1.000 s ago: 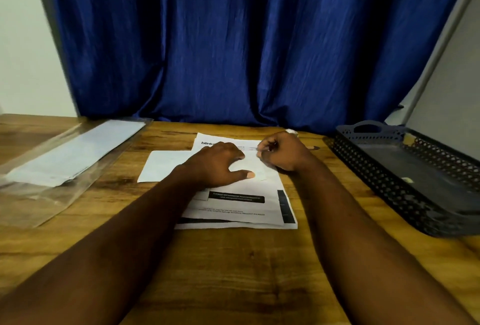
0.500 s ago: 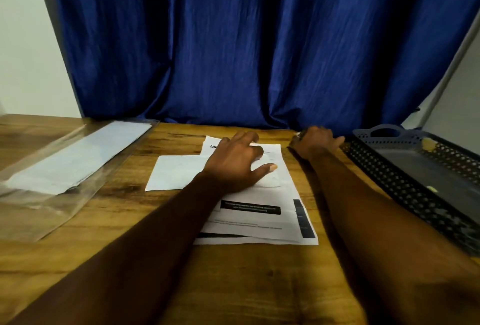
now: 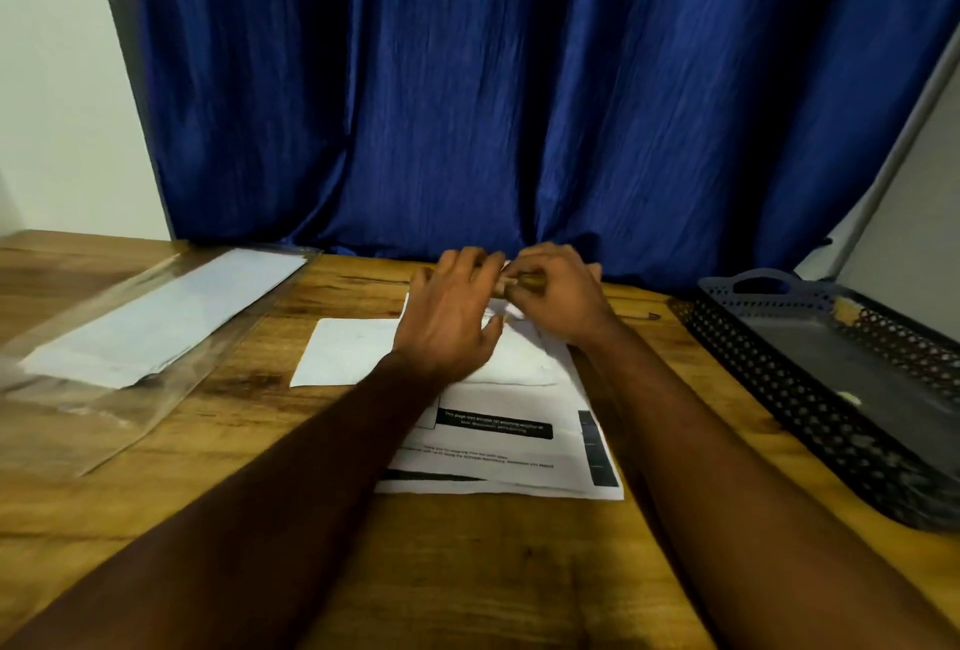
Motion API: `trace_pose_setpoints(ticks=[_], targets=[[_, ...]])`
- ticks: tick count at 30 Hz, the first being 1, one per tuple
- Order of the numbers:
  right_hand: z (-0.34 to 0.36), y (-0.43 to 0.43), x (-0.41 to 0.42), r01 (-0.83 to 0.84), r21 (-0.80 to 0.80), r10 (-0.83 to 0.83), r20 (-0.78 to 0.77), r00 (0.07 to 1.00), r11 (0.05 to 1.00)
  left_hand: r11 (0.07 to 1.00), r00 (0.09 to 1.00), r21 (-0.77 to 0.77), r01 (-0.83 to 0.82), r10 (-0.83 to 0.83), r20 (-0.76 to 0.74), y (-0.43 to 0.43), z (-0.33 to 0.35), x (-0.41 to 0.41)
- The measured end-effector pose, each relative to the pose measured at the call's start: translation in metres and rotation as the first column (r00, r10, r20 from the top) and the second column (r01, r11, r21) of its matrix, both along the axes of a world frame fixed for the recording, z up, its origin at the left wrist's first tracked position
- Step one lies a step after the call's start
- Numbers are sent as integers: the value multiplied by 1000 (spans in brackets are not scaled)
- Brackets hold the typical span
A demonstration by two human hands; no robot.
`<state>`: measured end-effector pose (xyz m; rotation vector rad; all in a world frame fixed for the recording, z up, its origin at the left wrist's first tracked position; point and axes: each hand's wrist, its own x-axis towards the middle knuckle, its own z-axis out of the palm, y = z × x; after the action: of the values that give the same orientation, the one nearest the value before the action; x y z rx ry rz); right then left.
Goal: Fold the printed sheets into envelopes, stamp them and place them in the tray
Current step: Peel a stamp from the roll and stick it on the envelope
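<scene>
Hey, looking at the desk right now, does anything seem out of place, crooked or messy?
Nothing damaged or spilled. The white printed sheets lie slightly fanned, edges not flush. Both hands, left hand and right hand, meet over a small brownish object, too blurred to identify. The dark perforated plastic tray holds only small scraps.

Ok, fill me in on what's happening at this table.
A person is working over printed sheets on a wooden table. Both hands meet at the far edge of the stack: the right hand pinches a small brownish object, too blurred to name, and the left hand reaches in to it. A white envelope lies under the left hand. The dark tray on the right holds no envelopes.
</scene>
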<state>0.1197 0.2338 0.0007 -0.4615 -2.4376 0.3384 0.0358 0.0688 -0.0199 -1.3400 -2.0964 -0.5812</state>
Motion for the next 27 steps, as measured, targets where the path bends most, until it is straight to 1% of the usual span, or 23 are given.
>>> trace_pose_setpoints(ticks=[2, 4, 7, 10, 13, 16, 19, 20, 22, 25, 27], targets=[[-4, -12, 3, -93, 1, 93, 35, 995, 996, 1000, 1000, 16, -1, 1, 5, -6, 4, 0], [-7, -20, 8, -143, -37, 143, 1, 990, 989, 1000, 1000, 25, 3, -3, 11, -10, 7, 0], [-14, -26, 15, -162, -119, 155, -66, 986, 980, 999, 1000, 32, -6, 6, 16, -14, 8, 1], [-20, -27, 15, -176, -162, 155, -136, 978, 971, 1000, 999, 6, -11, 11, -42, -15, 7, -1], [-19, -35, 16, -184, -174, 160, -144, 977, 967, 1000, 997, 19, -20, 22, -80, -14, 8, -2], [-14, -40, 18, -205, -219, 164, -192, 968, 954, 998, 995, 61, -33, 39, -95, -13, 7, -3], [-12, -37, 22, -254, -263, 177, -286, 942, 931, 992, 992, 112, -59, 70, -100, -14, 6, -6], [-12, -35, 23, -260, -278, 166, -321, 932, 925, 990, 992, 121, -68, 80, -97, -14, 5, -7], [-12, -30, 24, -248, -386, 93, -378, 921, 889, 988, 993, 133, -83, 94, -77, -15, 4, -9], [-10, -26, 23, -238, -564, -39, -435, 900, 791, 983, 996, 164, -86, 91, -26, -17, 1, -11], [-9, -26, 25, -268, -629, -62, -451, 890, 730, 980, 998, 191, -59, 59, 4, -18, -1, -10]])
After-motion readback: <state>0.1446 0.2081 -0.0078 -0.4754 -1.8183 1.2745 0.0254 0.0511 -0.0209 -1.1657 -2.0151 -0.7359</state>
